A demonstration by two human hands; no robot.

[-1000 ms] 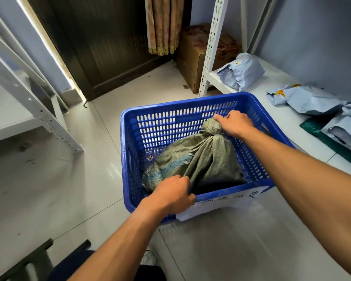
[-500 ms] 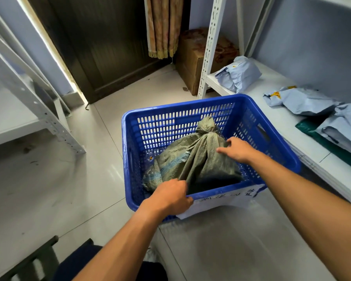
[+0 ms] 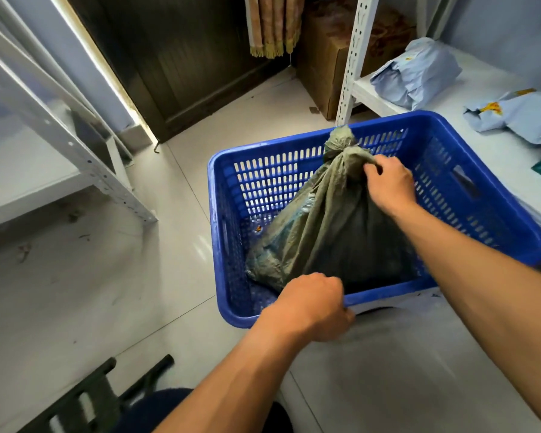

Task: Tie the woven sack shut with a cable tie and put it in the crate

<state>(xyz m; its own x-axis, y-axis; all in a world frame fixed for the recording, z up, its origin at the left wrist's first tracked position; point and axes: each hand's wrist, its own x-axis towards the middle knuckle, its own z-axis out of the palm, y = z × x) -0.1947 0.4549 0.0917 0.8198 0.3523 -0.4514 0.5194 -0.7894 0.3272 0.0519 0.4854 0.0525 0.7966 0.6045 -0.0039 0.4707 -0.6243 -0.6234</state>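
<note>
The sack [image 3: 322,232] lies inside the crate [image 3: 469,214], leaning up so that its bunched neck [image 3: 339,140] reaches the far rim. The right hand [image 3: 389,185] has its fingers [image 3: 372,165] curled into a fold of the green weave just below that neck, gripping the cloth. Half a second ago this hand lay lower on the sack's side with its fingers nearly flat. A second ago it was closed round the neck itself, so it has left the neck, slid down and come back up to pinch the fabric beneath it. Under the right fingers the sack now stands taller and more peaked than before, when it slumped flatter in the crate. The neck is drawn tight, but the tie round it is too small to make out.

The left hand [image 3: 313,307] stays where it was in both earlier pictures — fingers curled over the near rim of the crate, holding it. The sack's near corner lies just beyond those fingers, inside the wall.

Pale tiled floor [image 3: 169,276] spreads under and around the crate. To the right of the right fingers, well apart, runs a white shelf [image 3: 488,85] with blue-grey parcels [image 3: 416,70] on it. Beyond the fingers — past the crate's far rim — stand a cardboard box [image 3: 322,67], a fringed curtain [image 3: 274,26] and a dark door [image 3: 181,57].
</note>
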